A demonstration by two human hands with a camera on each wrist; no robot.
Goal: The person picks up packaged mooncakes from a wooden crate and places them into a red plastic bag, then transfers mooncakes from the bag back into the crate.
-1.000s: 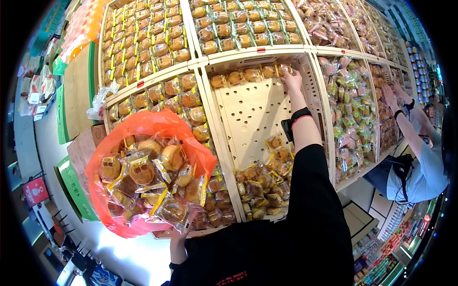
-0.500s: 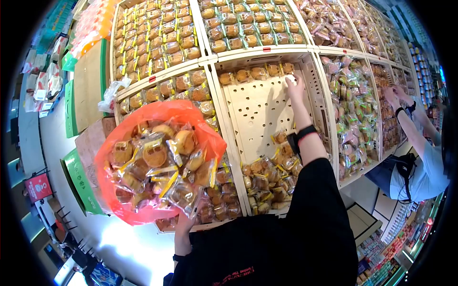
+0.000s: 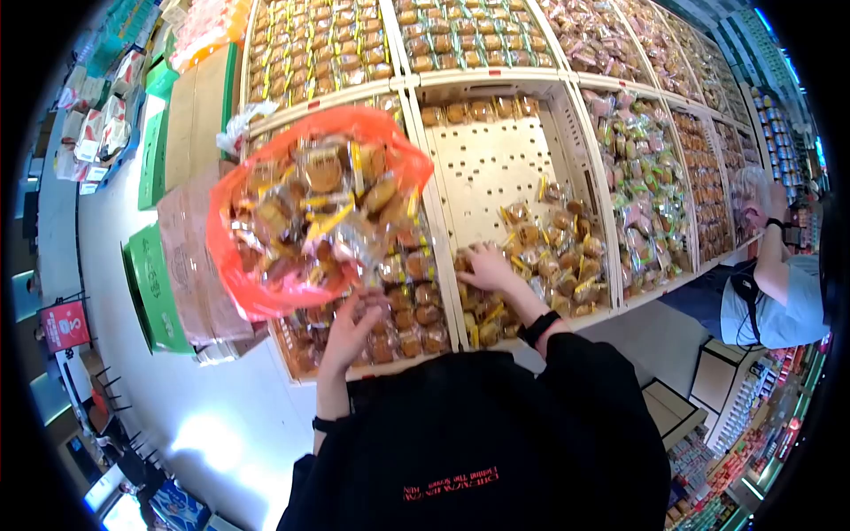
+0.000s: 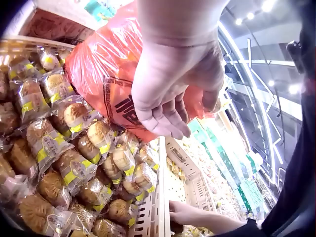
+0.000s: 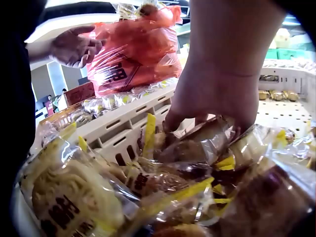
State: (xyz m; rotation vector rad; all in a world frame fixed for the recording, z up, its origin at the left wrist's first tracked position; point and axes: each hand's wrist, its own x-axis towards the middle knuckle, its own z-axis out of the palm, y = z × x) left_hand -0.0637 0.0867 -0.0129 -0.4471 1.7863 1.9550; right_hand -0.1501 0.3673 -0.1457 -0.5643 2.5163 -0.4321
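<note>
My right hand (image 3: 490,267) reaches into the near left part of a crate (image 3: 482,190). In the right wrist view its fingers and thumb bend down around a wrapped mooncake (image 5: 200,143) on a loose pile of wrapped mooncakes (image 3: 567,257). An orange-red plastic bag (image 3: 232,257), heaped with the same kind of packets, rests on the neighbouring crate to the left. Just below the bag's near side, my left hand (image 3: 354,326) hovers with relaxed fingers and nothing in them. The left wrist view has this hand (image 4: 173,89) in front of the bag.
At the far end of the crate stands a row of wrapped mooncakes (image 3: 478,110). More packets (image 3: 642,195) fill the crate to the right. Cardboard boxes (image 3: 199,252) stand left of the bag. Another person (image 3: 770,292) is at the display's right side.
My right hand has come back from the far row to the near pile. My left hand has moved off the bag's near edge. The bag appears farther forward in the head view.
</note>
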